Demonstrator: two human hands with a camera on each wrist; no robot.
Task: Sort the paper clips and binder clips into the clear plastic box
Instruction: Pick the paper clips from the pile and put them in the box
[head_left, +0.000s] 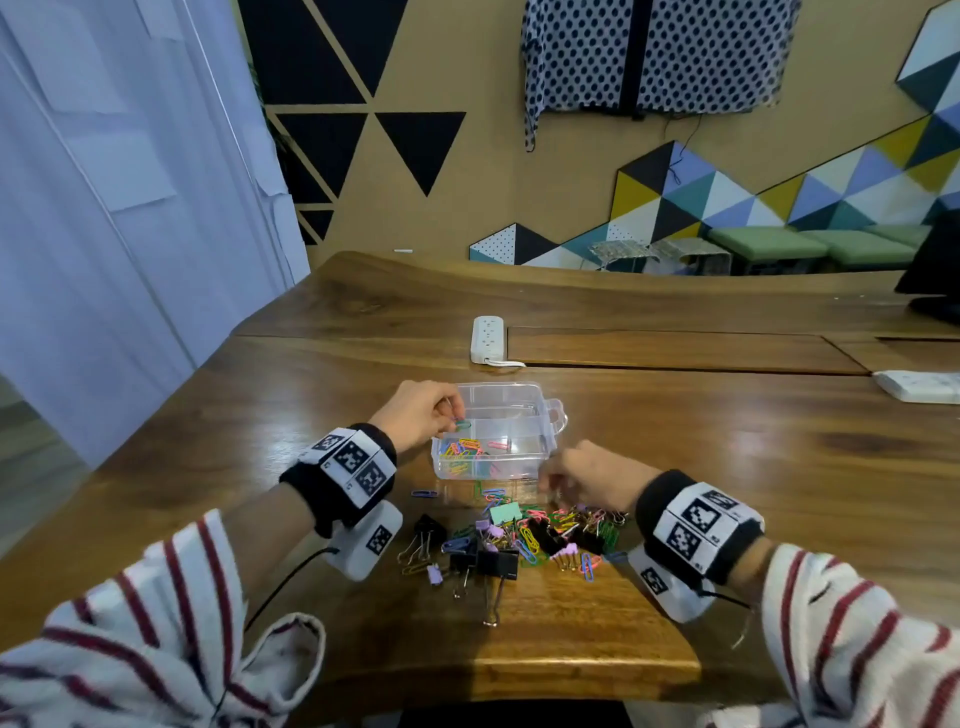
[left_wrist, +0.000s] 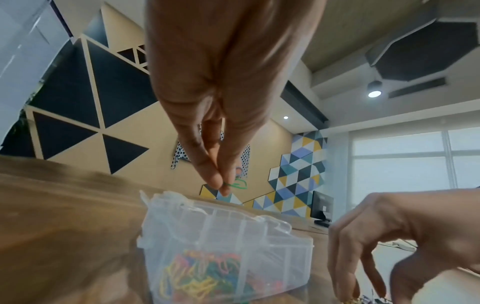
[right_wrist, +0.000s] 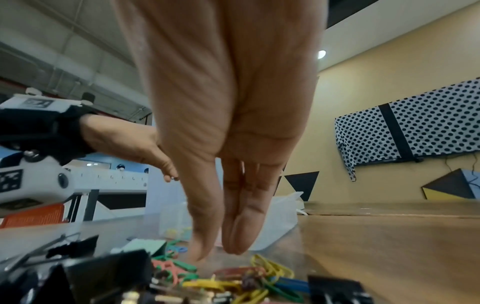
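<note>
left hand (head_left: 415, 415): green paper clip (left_wrist: 237, 184) pinched at fingertips, held just above clear box (head_left: 556, 415), left rim | box: near compartment part-filled with clips | right hand (head_left: 582, 475): fingers lowered together over clip pile (head_left: 519, 535), nothing seen held; pile directly below, nearer this hand

— Left hand (head_left: 417, 413)?
— Raised, thumb and forefinger pinched tight at the tips; wrist banded.
— Right hand (head_left: 587, 475)?
— Lower, fingers (right_wrist: 241, 230) pointing down together, thumb close beside — nothing gripped.
</note>
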